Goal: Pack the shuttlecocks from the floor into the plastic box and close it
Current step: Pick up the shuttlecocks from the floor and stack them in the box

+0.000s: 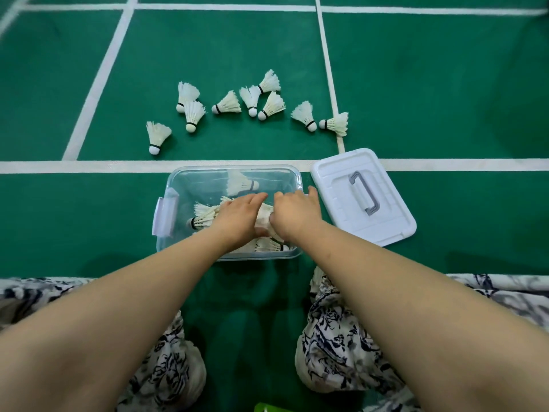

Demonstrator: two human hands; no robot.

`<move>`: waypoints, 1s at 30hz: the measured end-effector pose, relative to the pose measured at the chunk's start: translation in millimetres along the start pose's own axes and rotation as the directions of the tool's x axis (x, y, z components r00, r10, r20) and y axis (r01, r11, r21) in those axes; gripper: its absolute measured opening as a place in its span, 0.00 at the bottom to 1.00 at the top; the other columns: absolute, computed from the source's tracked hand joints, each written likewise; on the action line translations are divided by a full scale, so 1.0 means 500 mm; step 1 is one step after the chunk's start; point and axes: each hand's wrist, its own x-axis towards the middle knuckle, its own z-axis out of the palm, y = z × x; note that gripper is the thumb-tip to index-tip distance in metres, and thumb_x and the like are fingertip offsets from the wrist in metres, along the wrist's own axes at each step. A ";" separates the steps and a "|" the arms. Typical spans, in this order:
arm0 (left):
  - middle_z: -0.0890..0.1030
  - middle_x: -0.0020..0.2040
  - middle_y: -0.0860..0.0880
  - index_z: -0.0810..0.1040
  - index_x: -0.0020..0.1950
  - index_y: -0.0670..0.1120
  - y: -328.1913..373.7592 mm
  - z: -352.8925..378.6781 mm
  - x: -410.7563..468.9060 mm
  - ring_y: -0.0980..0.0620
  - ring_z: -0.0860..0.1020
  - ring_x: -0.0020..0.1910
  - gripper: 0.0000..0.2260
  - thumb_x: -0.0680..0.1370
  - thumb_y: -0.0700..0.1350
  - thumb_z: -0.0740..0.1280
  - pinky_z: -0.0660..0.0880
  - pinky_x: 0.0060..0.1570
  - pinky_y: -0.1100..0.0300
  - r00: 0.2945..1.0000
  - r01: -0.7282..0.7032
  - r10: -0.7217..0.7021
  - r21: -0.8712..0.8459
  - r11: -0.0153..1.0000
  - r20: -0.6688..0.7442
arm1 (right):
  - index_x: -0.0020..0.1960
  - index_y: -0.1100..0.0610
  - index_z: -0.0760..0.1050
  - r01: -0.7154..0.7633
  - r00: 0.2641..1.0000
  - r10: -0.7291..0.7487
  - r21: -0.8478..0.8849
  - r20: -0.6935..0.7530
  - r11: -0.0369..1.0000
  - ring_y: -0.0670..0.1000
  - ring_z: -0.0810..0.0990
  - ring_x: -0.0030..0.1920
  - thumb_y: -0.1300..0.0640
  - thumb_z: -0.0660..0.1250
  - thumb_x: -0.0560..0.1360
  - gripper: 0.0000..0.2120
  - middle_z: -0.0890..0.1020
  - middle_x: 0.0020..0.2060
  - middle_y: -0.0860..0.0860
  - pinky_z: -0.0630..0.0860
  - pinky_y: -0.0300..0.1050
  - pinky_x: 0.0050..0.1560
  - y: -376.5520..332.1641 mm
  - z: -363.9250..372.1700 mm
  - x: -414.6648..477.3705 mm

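Head view: clear plastic box (173,185), long axis left-right, lid (332,179) off beside its right end.
Left hand (237,215) and right hand (297,212) inside, fingers curled together over shuttlecocks (264,221); nine loose shuttlecocks (227,104) beyond on green floor (89,203), corks mostly toward the person.

We count nine shuttlecocks (251,100) loose on the floor. In the one box (173,185) we can make out at least four more shuttlecocks (240,182), though our two hands (240,214) hide part of the pile, so that number is unsure. One lid (361,196) lies beside the box.
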 end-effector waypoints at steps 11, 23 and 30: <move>0.65 0.72 0.46 0.60 0.73 0.45 0.021 -0.140 -0.079 0.46 0.64 0.71 0.30 0.75 0.55 0.65 0.62 0.68 0.51 0.960 -0.004 -0.024 -0.101 0.995 -0.278 | 0.63 0.57 0.69 -0.027 0.990 0.030 0.027 -0.137 0.999 0.58 0.70 0.63 0.48 0.58 0.77 0.19 0.75 0.61 0.56 0.61 0.54 0.64 -0.010 -0.132 -0.075; 0.66 0.71 0.45 0.61 0.72 0.46 -0.008 -0.264 -0.102 0.46 0.65 0.70 0.25 0.77 0.52 0.62 0.64 0.67 0.47 0.885 0.067 -0.167 -0.237 0.969 -0.434 | 0.70 0.56 0.61 -0.142 0.980 0.173 0.255 -0.100 0.956 0.60 0.63 0.67 0.52 0.58 0.77 0.22 0.66 0.67 0.57 0.66 0.55 0.62 0.005 -0.177 -0.056; 0.66 0.70 0.43 0.61 0.71 0.46 -0.096 -0.268 0.015 0.43 0.65 0.69 0.25 0.77 0.51 0.62 0.64 0.67 0.45 0.866 0.159 -0.285 -0.314 0.936 -0.412 | 0.72 0.56 0.58 -0.241 0.958 0.281 0.377 -0.054 0.894 0.61 0.61 0.69 0.49 0.62 0.75 0.28 0.63 0.68 0.58 0.65 0.58 0.63 0.077 -0.154 0.084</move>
